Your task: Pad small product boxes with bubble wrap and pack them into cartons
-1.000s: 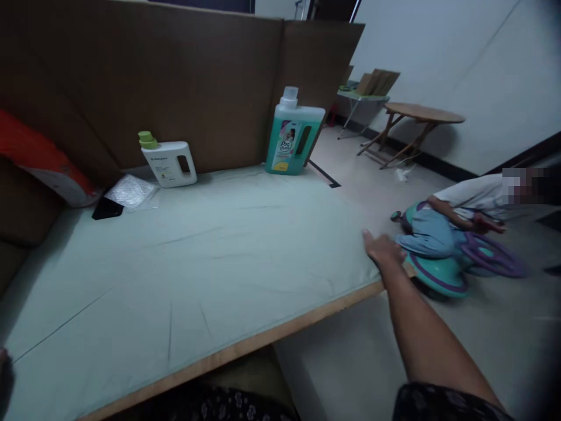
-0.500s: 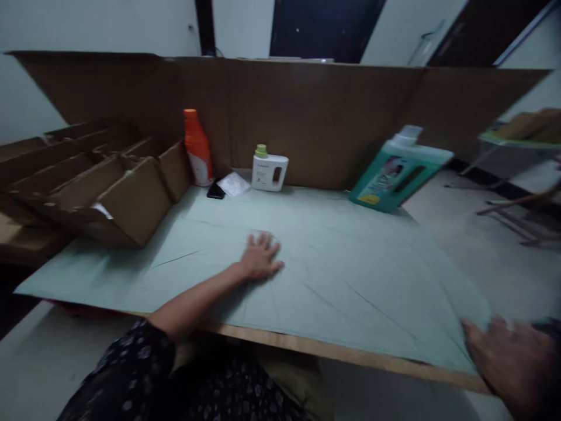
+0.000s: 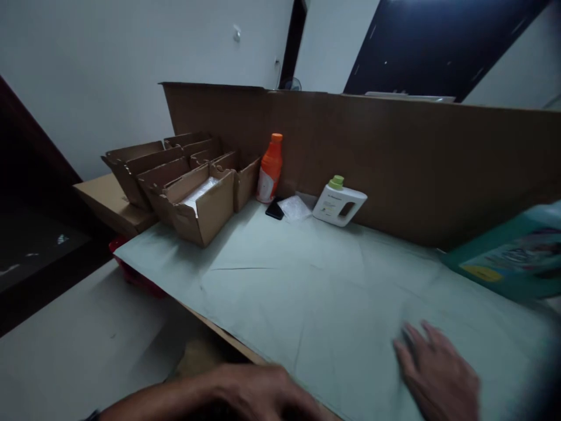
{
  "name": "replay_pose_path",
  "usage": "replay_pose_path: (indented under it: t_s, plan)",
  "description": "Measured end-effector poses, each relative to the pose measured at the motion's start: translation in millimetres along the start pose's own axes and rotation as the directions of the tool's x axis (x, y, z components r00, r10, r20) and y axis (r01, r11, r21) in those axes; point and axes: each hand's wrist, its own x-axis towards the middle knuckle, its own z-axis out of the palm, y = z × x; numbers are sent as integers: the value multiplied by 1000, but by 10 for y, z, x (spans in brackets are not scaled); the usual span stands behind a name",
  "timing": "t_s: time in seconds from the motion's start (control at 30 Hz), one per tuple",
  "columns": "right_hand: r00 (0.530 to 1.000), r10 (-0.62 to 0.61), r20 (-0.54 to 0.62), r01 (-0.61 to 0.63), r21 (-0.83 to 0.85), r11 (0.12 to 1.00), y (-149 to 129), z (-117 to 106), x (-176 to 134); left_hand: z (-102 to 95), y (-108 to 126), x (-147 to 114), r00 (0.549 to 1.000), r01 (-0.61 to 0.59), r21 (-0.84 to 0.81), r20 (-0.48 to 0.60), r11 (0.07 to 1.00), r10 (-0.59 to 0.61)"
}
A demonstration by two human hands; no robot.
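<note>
My left hand (image 3: 265, 393) is at the front edge of the table, at the bottom of the view. Its fingers are cut off and blurred, so what they do cannot be made out. Over the pale green cloth (image 3: 280, 298), to the right, is my right hand (image 3: 440, 377), fingers apart and nothing in them; whether it touches the cloth is unclear. The nearest bottle to it is a large green one (image 3: 504, 257) with a handle, partly out of view. Farther back, a white bottle with a green cap (image 3: 337, 202) stands against the cardboard.
Open cardboard boxes (image 3: 210, 204) stand at the table's left end, one with clear plastic inside. An orange bottle (image 3: 272, 166), a black phone (image 3: 274, 210) and a clear plastic packet (image 3: 294, 208) are beside them. A cardboard panel (image 3: 394, 152) walls the back.
The view has turned left. My left hand has drawn back from the middle of the cloth to the front edge. My right hand has left the right front corner and is farther in over the cloth.
</note>
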Motion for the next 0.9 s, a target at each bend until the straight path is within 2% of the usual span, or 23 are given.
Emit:
replay_pose_path:
  t_s: [0.03,0.07,0.1,0.13,0.17,0.2,0.23,0.27,0.33,0.4,0.47,0.53,0.6,0.63,0.9]
  plan:
    - [997,-71,1,71,27,997,-243,161,132,-185,38,-224,958,62,-40,-279,997,-71]
    - [990,-138,-2,137,64,988,-503,302,268,-378,57,-441,806,122,-47,-579,991,-127]
    - [982,-189,-7,188,111,976,-773,419,408,-573,53,-639,574,164,-56,-807,985,-142]
    - [974,-225,-8,223,162,961,-1045,515,550,-763,26,-812,322,198,-50,-940,979,-113]
    - [968,-251,-3,246,209,947,-1311,592,693,-945,-20,-952,99,233,-26,-994,972,-50]
    - [962,-274,8,263,252,931,-1565,653,832,-1114,-78,-1058,-67,271,2,-998,963,21]
    - [955,-296,26,276,290,916,-1803,702,964,-1268,-137,-1131,-173,316,31,-981,948,90]
    - [947,-318,46,287,324,901,-2021,741,1084,-1406,-188,-1175,-232,368,59,-961,928,153]
    - [930,-357,88,300,380,875,-2386,801,1275,-1638,-234,-1200,-277,481,109,-922,870,269]
    - [914,-390,113,311,423,851,-2643,847,1390,-1824,-190,-1179,-274,596,181,-870,782,410]
    - [909,-401,112,312,454,835,-2788,880,1437,-1975,-86,-1146,-214,683,278,-808,676,549]
    - [914,-392,104,302,472,828,-2839,896,1440,-2087,24,-1116,-119,723,367,-768,585,629]
    - [922,-373,109,279,481,831,-2835,885,1426,-2153,101,-1093,-51,730,427,-745,534,665]
    - [923,-366,120,267,485,832,-2826,868,1419,-2171,126,-1086,-38,729,442,-737,523,675]
    - [915,-350,203,194,539,820,-2839,709,1436,-2308,214,-1073,-44,733,419,-757,536,652]
